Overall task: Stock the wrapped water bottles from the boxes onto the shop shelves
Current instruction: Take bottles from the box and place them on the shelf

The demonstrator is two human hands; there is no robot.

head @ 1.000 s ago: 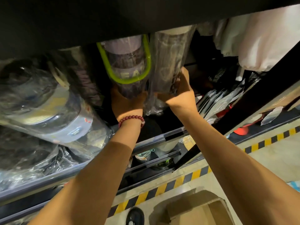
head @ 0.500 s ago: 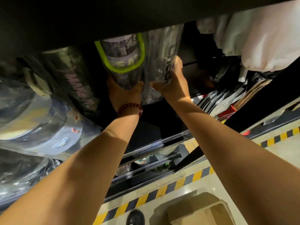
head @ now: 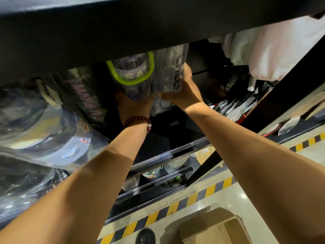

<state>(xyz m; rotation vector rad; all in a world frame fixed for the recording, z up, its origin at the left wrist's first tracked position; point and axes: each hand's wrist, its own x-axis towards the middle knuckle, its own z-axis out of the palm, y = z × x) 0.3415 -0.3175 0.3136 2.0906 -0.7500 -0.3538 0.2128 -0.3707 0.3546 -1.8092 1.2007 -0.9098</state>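
Pushing deeper under the dark upper shelf (head: 123, 27) than a second ago, both hands have carried their bottles up and inward, so the tops are now hidden behind the shelf's front edge. The left hand (head: 133, 106) cups the base of the green-handled bottle (head: 133, 76) from below, fingers curled under it; the right hand (head: 182, 88) is wrapped round the side of the dark wrapped bottle (head: 168, 67), thumb at its lower end. The two bottles touch, side by side. Judging from this, the placement is nearly done: what is left is to seat them and let go, and loose wrap hanging below the right grip could snag. Left of the left grip lie more wrapped bottles (head: 40, 124), stacked on their sides. Right of the right grip hang white bags (head: 274, 48), with flat packets (head: 233, 108) lower down. Below the arms run the lower shelf rails (head: 158, 155), a yellow-black floor stripe (head: 175, 208) and an open cardboard box (head: 216, 229).
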